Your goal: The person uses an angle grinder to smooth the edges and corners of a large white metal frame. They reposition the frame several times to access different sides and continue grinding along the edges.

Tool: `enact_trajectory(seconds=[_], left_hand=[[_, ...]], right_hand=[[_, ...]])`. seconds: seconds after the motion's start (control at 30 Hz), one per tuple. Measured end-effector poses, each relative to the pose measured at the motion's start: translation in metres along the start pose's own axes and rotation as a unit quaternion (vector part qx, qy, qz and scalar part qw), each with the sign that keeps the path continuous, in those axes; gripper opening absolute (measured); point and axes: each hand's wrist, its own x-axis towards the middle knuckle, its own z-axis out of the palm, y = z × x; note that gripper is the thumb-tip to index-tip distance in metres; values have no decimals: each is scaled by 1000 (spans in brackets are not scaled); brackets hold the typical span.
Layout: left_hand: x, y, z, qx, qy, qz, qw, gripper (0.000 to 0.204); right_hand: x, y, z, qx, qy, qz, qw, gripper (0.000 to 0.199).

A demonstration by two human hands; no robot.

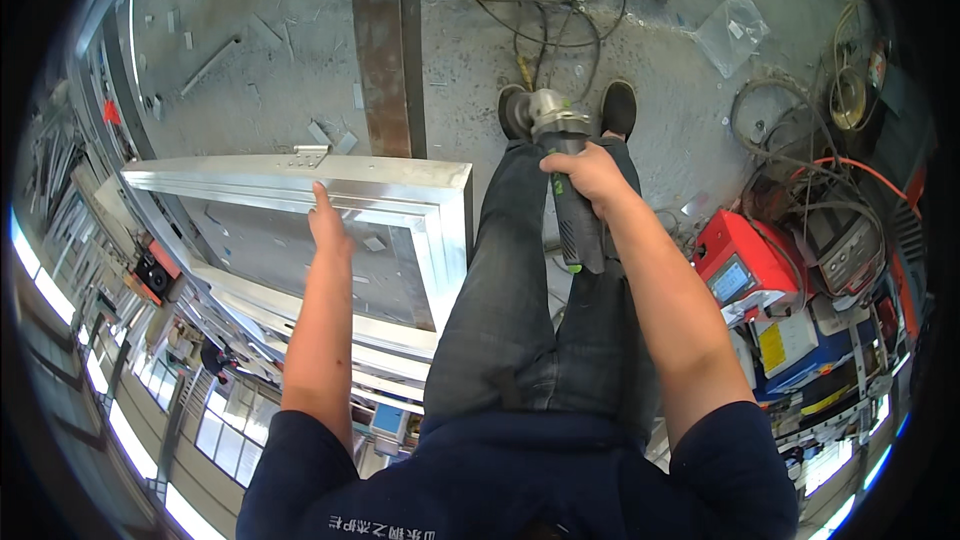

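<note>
Your right hand (590, 170) is wrapped around the grinder (578, 222), which hangs beyond the right edge of the metal frame (400, 176). Your left hand (329, 228) points a finger at the far edge, near the hinge (312, 152); I cannot tell whether it grips. Angle the disc (519, 117) away from your legs (500, 310).

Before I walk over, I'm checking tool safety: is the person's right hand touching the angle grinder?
Touching. The head view shows the right hand holding the angle grinder by its body, thumb lying across the casing.
</note>
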Motion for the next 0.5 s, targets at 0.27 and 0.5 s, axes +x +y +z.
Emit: enact_trajectory(seconds=[0.27, 0.5], left_hand=[[-178, -54, 42, 267, -440, 120, 849, 31], [-205, -101, 87, 378, -465, 76, 797, 63]], right_hand=[[-15, 64, 12, 215, -45, 3, 976, 27], [-1, 135, 64, 248, -85, -69, 963, 34]])
